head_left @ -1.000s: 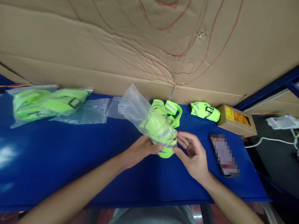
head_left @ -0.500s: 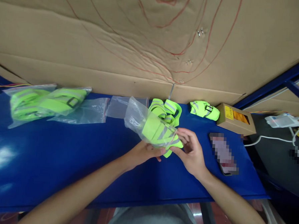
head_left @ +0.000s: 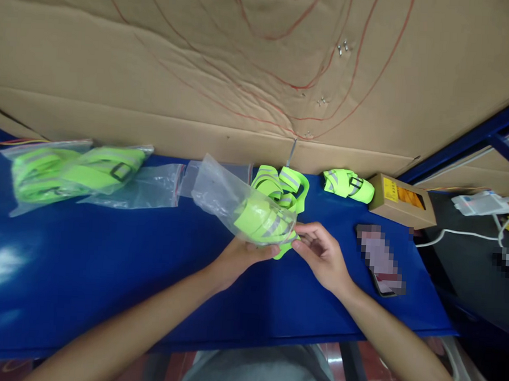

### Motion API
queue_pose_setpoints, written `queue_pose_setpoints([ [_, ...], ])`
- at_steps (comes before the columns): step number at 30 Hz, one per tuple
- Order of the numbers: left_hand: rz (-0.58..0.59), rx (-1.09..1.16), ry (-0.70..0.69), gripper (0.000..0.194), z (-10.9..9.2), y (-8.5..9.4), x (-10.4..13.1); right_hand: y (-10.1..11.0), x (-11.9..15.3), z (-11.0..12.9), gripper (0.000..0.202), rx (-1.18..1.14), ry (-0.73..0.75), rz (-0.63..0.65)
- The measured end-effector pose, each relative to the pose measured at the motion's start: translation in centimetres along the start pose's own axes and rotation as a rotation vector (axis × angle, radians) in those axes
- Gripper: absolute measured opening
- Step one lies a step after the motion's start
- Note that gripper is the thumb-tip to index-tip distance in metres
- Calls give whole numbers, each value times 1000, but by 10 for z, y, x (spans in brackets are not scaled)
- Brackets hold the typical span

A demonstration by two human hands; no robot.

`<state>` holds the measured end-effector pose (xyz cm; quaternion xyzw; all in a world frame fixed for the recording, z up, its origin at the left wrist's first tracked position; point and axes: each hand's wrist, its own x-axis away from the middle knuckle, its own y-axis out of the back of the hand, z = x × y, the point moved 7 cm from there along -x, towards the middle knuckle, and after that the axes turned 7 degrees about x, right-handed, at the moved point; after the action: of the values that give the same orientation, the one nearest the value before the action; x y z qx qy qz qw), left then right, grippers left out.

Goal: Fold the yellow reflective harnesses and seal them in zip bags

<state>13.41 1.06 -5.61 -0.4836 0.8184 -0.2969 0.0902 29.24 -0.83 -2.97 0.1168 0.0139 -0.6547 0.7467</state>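
Note:
A rolled yellow-green reflective strap [head_left: 264,219] with grey bands lies mostly inside a clear plastic bag [head_left: 214,188], held tilted above the table. My left hand [head_left: 244,258] is closed around the lower side of the bagged strap, its thumb along the front. At the bag's right end, my right hand [head_left: 321,254] pinches the edge of the opening between thumb and fingers. A bit of strap shows at that end. Behind the bag sits a loose coiled reflective strap [head_left: 295,184].
Two bagged straps [head_left: 97,168] lie at the left beside flat clear bags [head_left: 156,188]. A rolled strap with a buckle [head_left: 348,185] stands near a cardboard box [head_left: 403,201]. A phone [head_left: 381,262] lies on the blue table [head_left: 106,256]; a cardboard panel [head_left: 158,66] rises behind.
The bag has slid further over the strap, so less of it sticks out at the right end. Bag and left hand have shifted slightly left; the right hand's fingers have closed in at the opening.

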Motion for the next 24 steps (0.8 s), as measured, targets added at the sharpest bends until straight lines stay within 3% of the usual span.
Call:
queue_pose_setpoints([
  [8, -9, -43, 96, 70, 11, -2, 4, 7, -5, -3, 32, -4, -71, -92],
  [14, 22, -13, 129, 69, 10, -5, 5, 15, 4, 9, 28, 242, 88, -262],
  [16, 18, 4, 149, 69, 9, -5, 5, 15, 3, 15, 38, 366, 157, -211],
  [20, 21, -23, 173, 57, 4, -5, 5, 5, -2, 18, 36, 362, 157, 81],
  [22, 46, -36, 172, 53, 3, -7, 5, 4, -2, 18, 38, 333, 146, 98],
  [24, 100, -46, 205, 50, 8, -10, 6, 5, 0, 16, 32, 336, 152, 38],
])
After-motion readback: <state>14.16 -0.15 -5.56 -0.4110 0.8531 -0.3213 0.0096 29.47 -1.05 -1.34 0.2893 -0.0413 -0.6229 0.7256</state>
